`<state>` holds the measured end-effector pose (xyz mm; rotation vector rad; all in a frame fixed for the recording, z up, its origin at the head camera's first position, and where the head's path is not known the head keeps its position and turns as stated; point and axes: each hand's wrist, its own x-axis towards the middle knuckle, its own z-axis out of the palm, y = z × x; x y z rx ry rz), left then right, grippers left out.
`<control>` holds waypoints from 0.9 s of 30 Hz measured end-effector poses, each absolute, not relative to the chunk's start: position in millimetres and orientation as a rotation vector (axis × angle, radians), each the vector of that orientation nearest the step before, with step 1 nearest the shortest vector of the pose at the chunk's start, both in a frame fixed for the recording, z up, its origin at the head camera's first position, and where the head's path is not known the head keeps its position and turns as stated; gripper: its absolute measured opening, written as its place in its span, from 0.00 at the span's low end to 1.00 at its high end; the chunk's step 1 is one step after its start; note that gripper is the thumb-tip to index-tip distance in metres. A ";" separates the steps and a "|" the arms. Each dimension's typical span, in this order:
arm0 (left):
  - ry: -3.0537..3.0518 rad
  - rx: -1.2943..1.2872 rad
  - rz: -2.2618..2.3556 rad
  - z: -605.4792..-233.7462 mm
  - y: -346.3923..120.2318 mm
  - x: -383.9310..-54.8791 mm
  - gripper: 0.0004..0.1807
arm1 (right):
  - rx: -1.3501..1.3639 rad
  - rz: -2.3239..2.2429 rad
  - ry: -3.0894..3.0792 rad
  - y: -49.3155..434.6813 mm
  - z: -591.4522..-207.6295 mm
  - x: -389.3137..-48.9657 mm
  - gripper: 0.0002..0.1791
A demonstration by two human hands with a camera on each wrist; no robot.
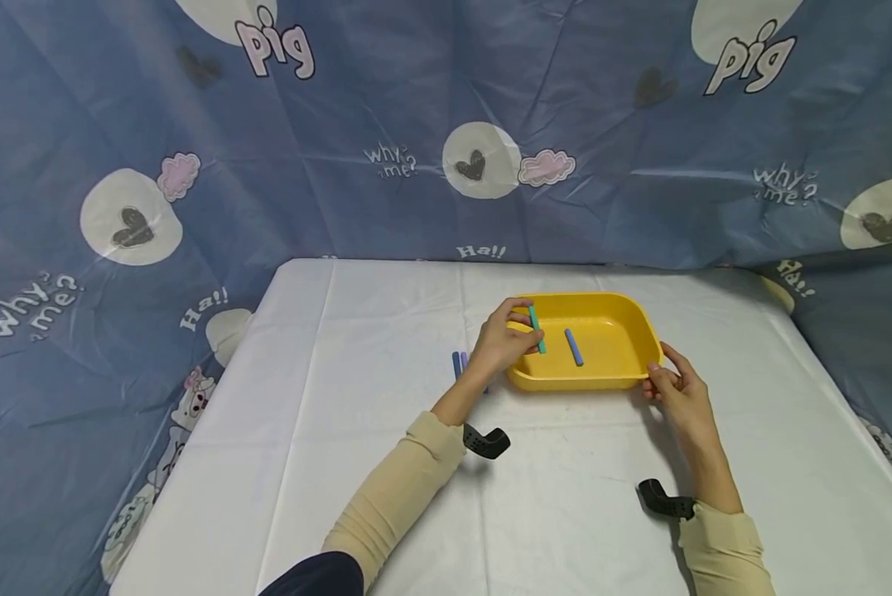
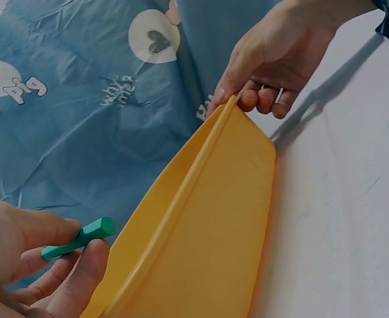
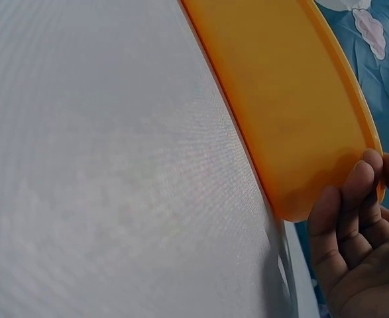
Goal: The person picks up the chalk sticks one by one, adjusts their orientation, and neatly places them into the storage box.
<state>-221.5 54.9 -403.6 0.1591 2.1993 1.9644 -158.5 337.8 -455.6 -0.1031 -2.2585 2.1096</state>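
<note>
My left hand (image 1: 499,341) pinches a green hexagonal stick (image 2: 80,238), like a crayon, between fingertips and thumb. It holds the stick (image 1: 534,319) over the left end of a yellow tray (image 1: 617,338). Inside this shallow, rounded tray lies one blue stick (image 1: 574,348). At the tray's front right corner my right hand (image 1: 686,401) grips the rim, with the thumb on one side and fingers on the other. The right wrist view has the same right hand (image 3: 360,252) on the tray wall (image 3: 280,112).
Left of the tray, several blue and purple sticks (image 1: 456,364) lie on the white table cover (image 1: 371,348), partly hidden behind my left hand and wrist. A blue printed cloth (image 1: 386,99) hangs behind the table and down its sides. Each wrist carries a black device (image 1: 486,442).
</note>
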 end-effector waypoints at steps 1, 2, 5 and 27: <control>2.204 0.165 1.953 -404.2 56.0 -221.8 0.28 | -0.106 2.106 -2.261 338.2 -455.9 -158.1 0.36; 2.208 0.170 1.944 -404.4 57.2 -221.9 0.28 | -0.108 2.101 -2.266 338.5 -456.1 -157.8 0.36; 2.221 0.181 1.926 -406.0 60.8 -222.9 0.29 | -0.106 2.099 -2.271 339.5 -456.1 -157.1 0.36; 2.340 0.199 1.808 -409.5 80.0 -234.3 0.29 | -0.118 2.046 -2.330 340.6 -454.7 -159.2 0.37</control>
